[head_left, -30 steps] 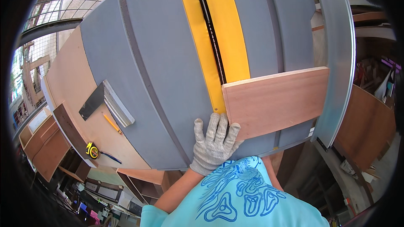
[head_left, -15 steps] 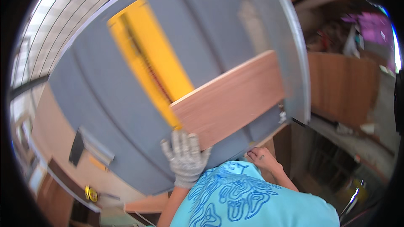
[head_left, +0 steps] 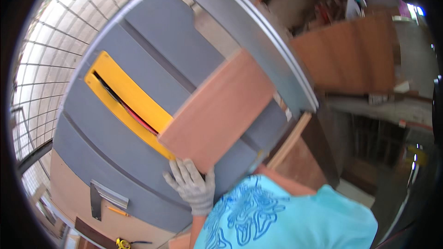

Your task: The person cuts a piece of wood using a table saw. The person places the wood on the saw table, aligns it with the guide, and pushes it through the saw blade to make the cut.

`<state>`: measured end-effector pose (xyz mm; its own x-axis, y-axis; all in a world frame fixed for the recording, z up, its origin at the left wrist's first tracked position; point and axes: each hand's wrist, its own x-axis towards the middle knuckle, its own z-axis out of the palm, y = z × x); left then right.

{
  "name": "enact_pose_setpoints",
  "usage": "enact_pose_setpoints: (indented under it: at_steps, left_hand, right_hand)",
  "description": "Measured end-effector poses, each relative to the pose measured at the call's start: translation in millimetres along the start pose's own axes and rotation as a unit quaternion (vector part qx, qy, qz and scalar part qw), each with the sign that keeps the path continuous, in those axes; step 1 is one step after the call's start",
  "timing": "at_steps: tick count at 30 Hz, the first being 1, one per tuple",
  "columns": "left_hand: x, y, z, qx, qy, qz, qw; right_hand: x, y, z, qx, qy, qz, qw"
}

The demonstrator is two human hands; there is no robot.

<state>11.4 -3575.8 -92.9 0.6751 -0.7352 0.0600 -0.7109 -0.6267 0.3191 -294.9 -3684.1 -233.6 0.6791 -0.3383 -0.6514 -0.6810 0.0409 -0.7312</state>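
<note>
My left hand [head_left: 191,186], in a pale knit glove, lies on the grey metal table [head_left: 138,166] with fingers stretched out and apart. Its fingertips meet the near end of a yellow slotted plate [head_left: 134,97], and the thumb is by the near corner of a reddish-brown wooden board [head_left: 219,110]. The board lies flat across the table, covering part of the plate. Inside the slot a dark and red strip shows; a blade cannot be made out. My right forearm reaches toward the table's near edge, its hand hidden there beside my turquoise shirt.
A long metal rail [head_left: 258,32] borders the table's right side. On the tan surface at left lie a try square [head_left: 108,196], a yellow pencil [head_left: 117,210] and a tape measure [head_left: 123,243]. A brown wooden panel [head_left: 346,55] stands at right; wire mesh [head_left: 60,46] rises at far left.
The view has swung, shifting the table leftward and turning it. My left hand remains by the board's corner. The right hand, visible before at the near edge, is now hidden.
</note>
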Motion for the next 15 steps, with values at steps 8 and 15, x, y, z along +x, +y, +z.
enact_pose_setpoints:
  at_steps: [8, 15]
  left_hand:
    - [-3, 5, 5, 0.026, 0.044, 0.020, 0.998]
    - [-3, 4, 2, 0.021, 0.051, 0.009, 0.998]
  right_hand:
    - [-40, -101, -49, 0.052, 0.242, 0.238, 0.939]
    - [-15, -126, -61, -0.083, 0.269, 0.018, 0.959]
